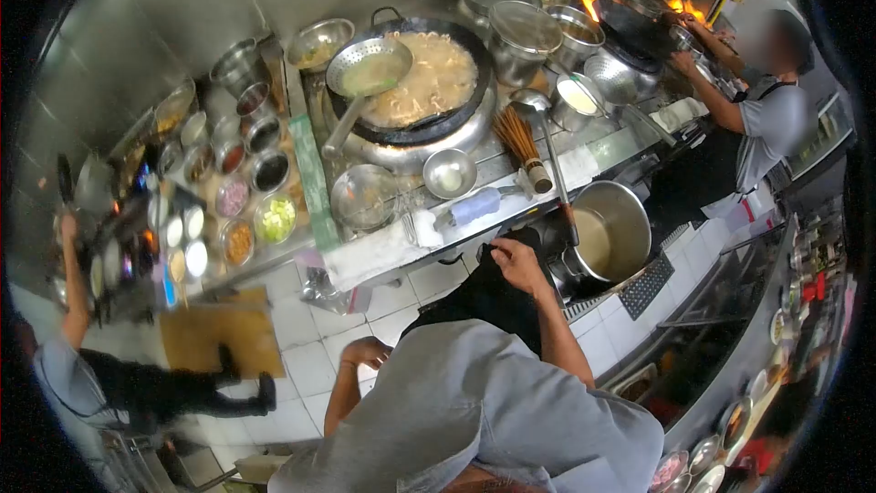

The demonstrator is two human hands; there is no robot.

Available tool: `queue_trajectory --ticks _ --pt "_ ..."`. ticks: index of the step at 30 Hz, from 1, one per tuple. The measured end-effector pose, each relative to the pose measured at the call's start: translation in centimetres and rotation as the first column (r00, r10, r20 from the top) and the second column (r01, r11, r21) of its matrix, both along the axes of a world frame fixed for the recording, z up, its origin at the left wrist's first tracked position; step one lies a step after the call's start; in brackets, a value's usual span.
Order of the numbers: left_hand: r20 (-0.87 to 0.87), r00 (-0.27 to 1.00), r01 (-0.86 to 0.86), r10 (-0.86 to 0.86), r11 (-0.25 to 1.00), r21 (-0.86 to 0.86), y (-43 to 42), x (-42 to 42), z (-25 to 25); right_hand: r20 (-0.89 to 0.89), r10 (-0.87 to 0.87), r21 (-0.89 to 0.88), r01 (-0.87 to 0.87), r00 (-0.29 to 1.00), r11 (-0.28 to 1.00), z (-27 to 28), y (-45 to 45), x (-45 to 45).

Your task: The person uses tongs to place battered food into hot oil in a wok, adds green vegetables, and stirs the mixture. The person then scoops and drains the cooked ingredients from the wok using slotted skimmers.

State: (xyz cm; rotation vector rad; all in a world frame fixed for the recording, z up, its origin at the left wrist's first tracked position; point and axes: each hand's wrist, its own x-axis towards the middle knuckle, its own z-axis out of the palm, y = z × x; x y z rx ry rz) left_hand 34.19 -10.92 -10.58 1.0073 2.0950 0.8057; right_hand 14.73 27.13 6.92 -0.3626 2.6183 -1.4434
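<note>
My left hand hangs low beside my body above the tiled floor, its fingers loosely bent and nothing visible in it. In front of my dark apron is my right hand, slack and holding nothing that I can see. Before me a large black wok holds bubbling, pale brown broth with pieces in it. A perforated strainer ladle rests over the wok's left side, its handle pointing toward me. The nearest large vessel to my right hand is a steel stockpot with cloudy liquid and a long-handled ladle across its rim.
On the counter are a bamboo wok brush, a small steel bowl, a wire strainer and a folded blue cloth. Several seasoning bowls stand at left. One person works near flames at right; another stands at left.
</note>
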Motion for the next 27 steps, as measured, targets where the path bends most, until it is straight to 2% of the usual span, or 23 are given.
queue_trajectory --ticks 1,2,3,4,5,6,7,8,10,12,13,15,16,18,19,21,23,24,25,27 --pt "0.174 0.981 -0.145 0.088 0.926 0.347 -1.5 -1.1 1.4 -0.007 -0.003 -0.003 0.003 1.000 1.000 -0.4 -0.1 0.0" --pt "0.440 0.864 -0.428 0.243 0.815 0.390 -2.1 -2.7 6.3 -0.041 0.007 0.001 -0.007 0.999 1.000 -1.0 -0.1 0.2" --pt "0.685 0.650 -0.688 0.329 0.637 0.347 -2.1 -4.8 13.3 -0.072 0.029 0.014 -0.028 0.997 1.000 -1.6 0.1 0.5" --pt "0.692 0.309 -0.889 0.652 0.457 -0.034 -2.0 -7.3 19.2 -0.053 0.026 0.027 -0.025 0.998 0.999 -1.9 0.1 0.7" --pt "0.621 0.338 -0.919 0.707 0.391 0.055 -2.9 -9.8 22.1 -0.061 0.049 0.040 -0.046 0.997 0.998 -1.9 0.2 0.9" --pt "0.478 0.281 -0.959 0.832 0.266 0.102 -3.5 -13.1 23.2 0.014 0.051 0.039 -0.052 0.999 0.998 -2.0 0.2 1.0" --pt "0.447 0.055 -0.984 0.893 -0.028 0.176 -2.3 -16.4 25.8 0.090 0.051 0.036 -0.054 0.995 0.998 -1.9 0.1 1.1" --pt "0.494 0.015 -0.957 0.869 -0.131 0.259 -3.0 -19.6 25.5 0.138 0.058 0.047 -0.065 0.989 0.997 -1.4 0.0 1.2" --pt "0.735 0.023 -0.924 0.678 -0.267 0.275 -3.3 -24.7 26.0 0.090 0.095 0.079 -0.102 0.991 0.992 -2.6 0.3 1.1" --pt "0.860 -0.031 -0.968 0.510 -0.230 0.101 -2.2 -28.3 28.4 0.040 0.127 0.112 -0.130 0.991 0.985 -2.7 0.4 0.8" --pt "0.862 -0.029 -0.966 0.507 -0.237 0.107 -2.8 -30.4 27.8 0.023 0.121 0.127 -0.123 0.992 0.984 -2.5 0.4 0.7" --pt "0.999 0.027 -0.999 0.024 -0.046 0.028 -3.8 -33.8 24.6 0.013 0.118 0.141 -0.118 0.993 0.983 -2.0 0.3 1.0" --pt "0.999 0.023 -0.999 0.024 -0.048 0.024 -3.1 -33.5 24.3 0.062 0.095 0.107 -0.101 0.994 0.989 -1.6 0.3 1.2" --pt "0.957 0.051 -0.987 0.287 -0.129 0.091 -0.2 -33.0 24.7 0.101 0.072 0.071 -0.080 0.992 0.994 -2.0 0.8 1.0" --pt "0.956 0.032 -0.989 0.291 -0.132 0.073 1.3 -31.8 26.5 0.116 0.068 0.031 -0.072 0.991 0.997 -2.4 1.0 0.7" --pt "0.955 -0.020 -0.968 0.296 -0.244 0.055 0.4 -33.1 25.1 0.162 0.056 -0.007 -0.056 0.985 0.998 -3.9 1.6 1.3" --pt "0.950 -0.025 -0.974 0.310 -0.223 0.048 1.5 -31.4 26.3 0.136 0.030 0.025 -0.033 0.990 0.999 -2.2 1.2 1.1" --pt "0.944 -0.005 -0.976 0.331 -0.208 0.068 1.8 -31.4 27.3 0.021 0.084 0.048 -0.085 0.996 0.995 -2.6 1.5 1.0" --pt "0.943 0.000 -0.975 0.332 -0.211 0.074 1.6 -31.8 27.3 0.015 0.087 0.048 -0.087 0.996 0.995 -2.4 1.5 0.6" --pt "0.979 -0.065 -0.966 0.196 -0.258 -0.013 0.6 -32.4 26.1 0.100 0.056 -0.066 -0.050 0.993 0.997 -2.6 1.2 1.3"
